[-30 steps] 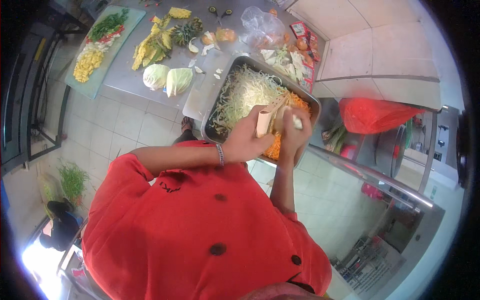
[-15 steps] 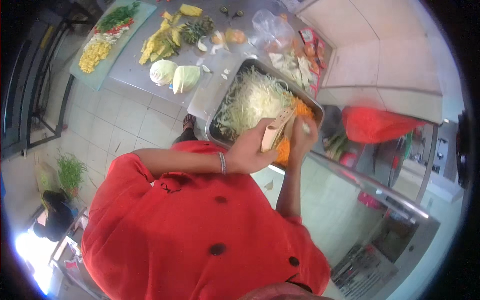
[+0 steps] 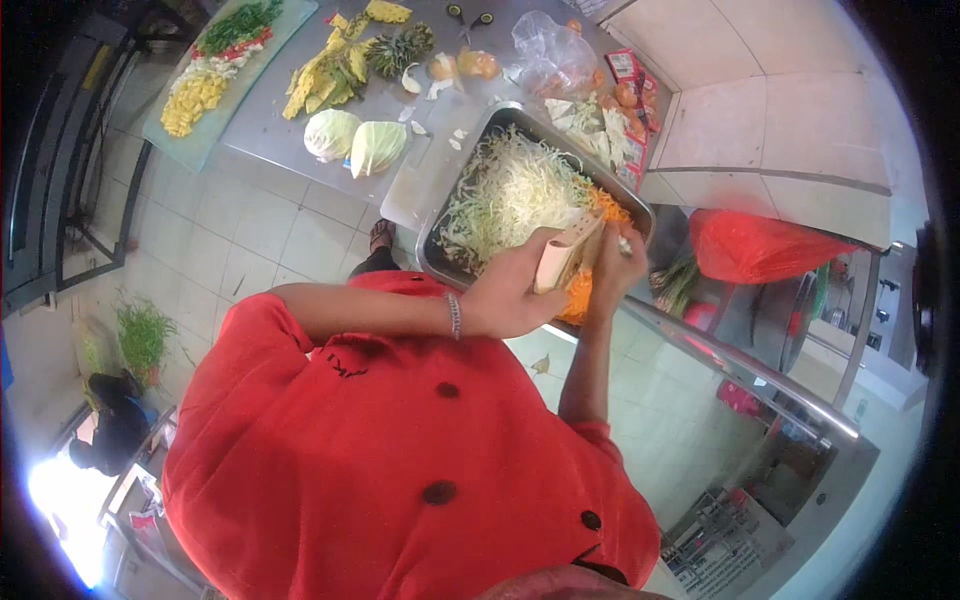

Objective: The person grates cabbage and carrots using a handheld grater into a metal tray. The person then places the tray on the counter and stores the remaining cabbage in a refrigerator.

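Gripping the beige grater [image 3: 566, 250] in your curled left hand [image 3: 512, 290], you close your right hand [image 3: 617, 268] round a pale piece [image 3: 626, 245] beside it, above the metal tray [image 3: 432, 257] at frame centre. White shreds [image 3: 512, 195] and orange shreds [image 3: 580, 298] already heap there; two cabbage pieces [image 3: 378, 148] lie unshredded on the surface [image 3: 262, 125], upper left.

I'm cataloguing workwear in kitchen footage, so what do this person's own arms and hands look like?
The red sleeves end near the elbows, leaving the forearms bare. The left hand has a silvery, chain-like bracelet at its wrist; the right hand shows none. Neither hand is gloved.
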Available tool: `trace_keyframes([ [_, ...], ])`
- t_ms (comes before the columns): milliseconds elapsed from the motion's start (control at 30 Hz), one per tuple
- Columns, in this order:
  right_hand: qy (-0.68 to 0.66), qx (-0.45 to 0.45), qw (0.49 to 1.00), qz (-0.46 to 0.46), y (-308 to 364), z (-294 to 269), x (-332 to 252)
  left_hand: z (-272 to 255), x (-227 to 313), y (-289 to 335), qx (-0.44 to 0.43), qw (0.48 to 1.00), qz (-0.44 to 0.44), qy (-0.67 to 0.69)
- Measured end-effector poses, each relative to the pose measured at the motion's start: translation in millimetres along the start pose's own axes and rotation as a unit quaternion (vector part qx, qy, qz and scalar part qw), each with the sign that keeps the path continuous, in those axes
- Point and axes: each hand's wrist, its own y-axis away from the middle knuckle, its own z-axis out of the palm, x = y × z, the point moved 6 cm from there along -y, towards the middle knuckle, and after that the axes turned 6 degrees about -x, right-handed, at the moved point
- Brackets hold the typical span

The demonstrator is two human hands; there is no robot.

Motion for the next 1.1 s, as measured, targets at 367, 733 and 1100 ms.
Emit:
trace_keyframes([
  [367,-0.049,-0.082,0.955,-0.281,23,12,-58,2,-11,-13,0.012,1.000,0.002,-0.010],
  [733,-0.016,-0.031,0.995,-0.090,-27,0,-8,-4,20,-8,0.003,0.999,0.052,0.002],
  [1100,0.045,-0.017,0.981,-0.190,-14,2,-28,-7,23,-12,0.012,0.999,0.025,-0.016],
])
